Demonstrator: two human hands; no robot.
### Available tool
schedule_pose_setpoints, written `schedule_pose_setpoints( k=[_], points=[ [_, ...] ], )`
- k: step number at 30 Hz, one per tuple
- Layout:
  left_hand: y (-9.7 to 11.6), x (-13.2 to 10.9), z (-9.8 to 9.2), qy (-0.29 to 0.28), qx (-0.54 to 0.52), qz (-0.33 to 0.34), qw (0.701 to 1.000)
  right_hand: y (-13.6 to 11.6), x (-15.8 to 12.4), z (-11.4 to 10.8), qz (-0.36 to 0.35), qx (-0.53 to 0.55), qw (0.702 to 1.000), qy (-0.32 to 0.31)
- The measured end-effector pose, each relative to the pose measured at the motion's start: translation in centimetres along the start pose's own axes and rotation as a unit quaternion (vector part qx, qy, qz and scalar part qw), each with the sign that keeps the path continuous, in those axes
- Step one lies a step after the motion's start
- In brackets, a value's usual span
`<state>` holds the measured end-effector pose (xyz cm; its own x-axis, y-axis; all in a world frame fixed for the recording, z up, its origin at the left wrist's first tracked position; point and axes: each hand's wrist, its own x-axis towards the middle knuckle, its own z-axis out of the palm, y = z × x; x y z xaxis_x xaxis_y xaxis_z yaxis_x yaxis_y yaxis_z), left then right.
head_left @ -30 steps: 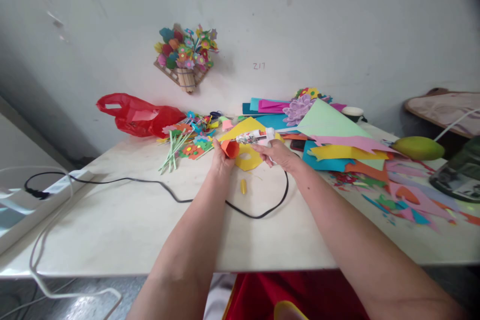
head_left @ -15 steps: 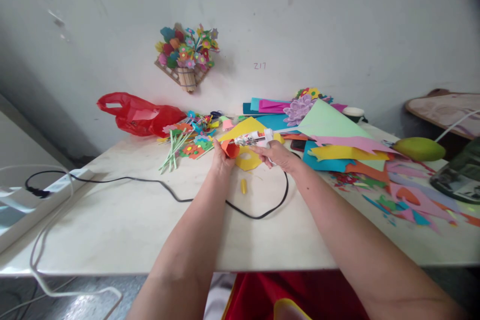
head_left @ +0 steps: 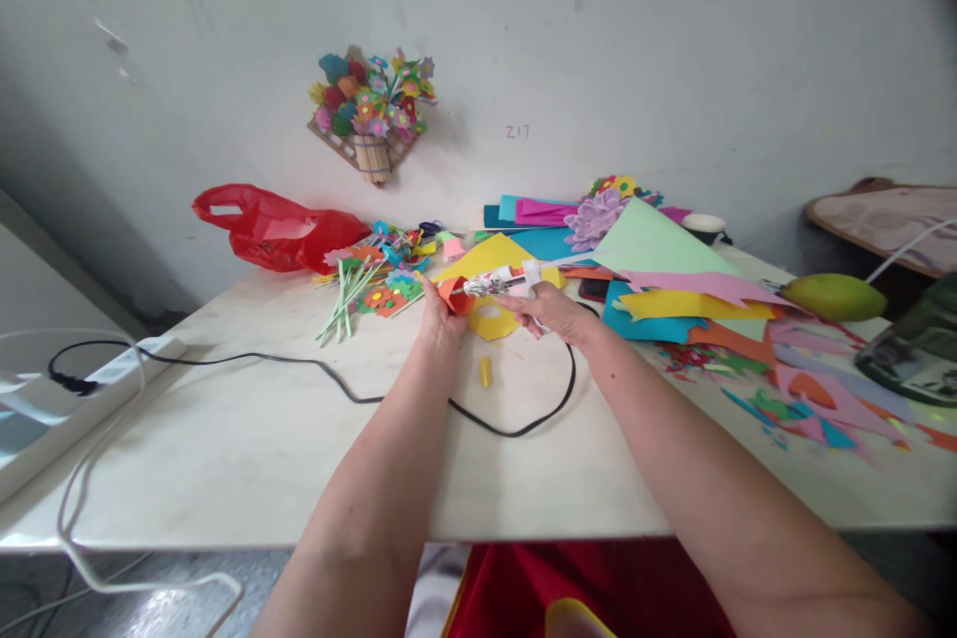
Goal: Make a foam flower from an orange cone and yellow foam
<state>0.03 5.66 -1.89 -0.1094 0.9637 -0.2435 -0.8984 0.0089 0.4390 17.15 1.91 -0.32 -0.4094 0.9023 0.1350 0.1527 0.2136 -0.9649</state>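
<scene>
My left hand (head_left: 443, 314) is closed around a curled orange foam piece (head_left: 453, 295), shaped like a small cup with its opening turned to the right. My right hand (head_left: 551, 311) grips a white glue gun (head_left: 530, 275), and its nozzle end points left, at the orange piece's opening. Whether the tip touches the foam inside, I cannot tell. Under the hands lies a yellow foam sheet (head_left: 491, 321) with a hole cut in it. A small rolled yellow piece (head_left: 485, 372) rests on the table just nearer to me.
A black cord (head_left: 299, 357) runs across the table from a power strip (head_left: 131, 366) at the left. Pale green sticks (head_left: 348, 294) and a red plastic bag (head_left: 280, 229) lie back left. Coloured foam sheets (head_left: 658, 244) and scraps (head_left: 814, 409) cover the right. A flower basket (head_left: 372, 155) hangs on the wall.
The glue gun has shifted slightly left, so its nozzle end reaches further into the opening of the orange piece. Both hands keep their grips.
</scene>
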Motion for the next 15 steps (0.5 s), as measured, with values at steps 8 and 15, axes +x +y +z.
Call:
schedule_pose_setpoints(
  k=[8, 15],
  points=[
    [0.09, -0.20, 0.05, 0.012, -0.002, 0.011, 1.000, -0.36, -0.20, 0.14, 0.009, -0.011, 1.000, -0.001],
    [-0.05, -0.02, 0.06, 0.000, -0.017, -0.004, 1.000, -0.25, -0.02, 0.19, -0.008, 0.000, 1.000, 0.020]
  ],
)
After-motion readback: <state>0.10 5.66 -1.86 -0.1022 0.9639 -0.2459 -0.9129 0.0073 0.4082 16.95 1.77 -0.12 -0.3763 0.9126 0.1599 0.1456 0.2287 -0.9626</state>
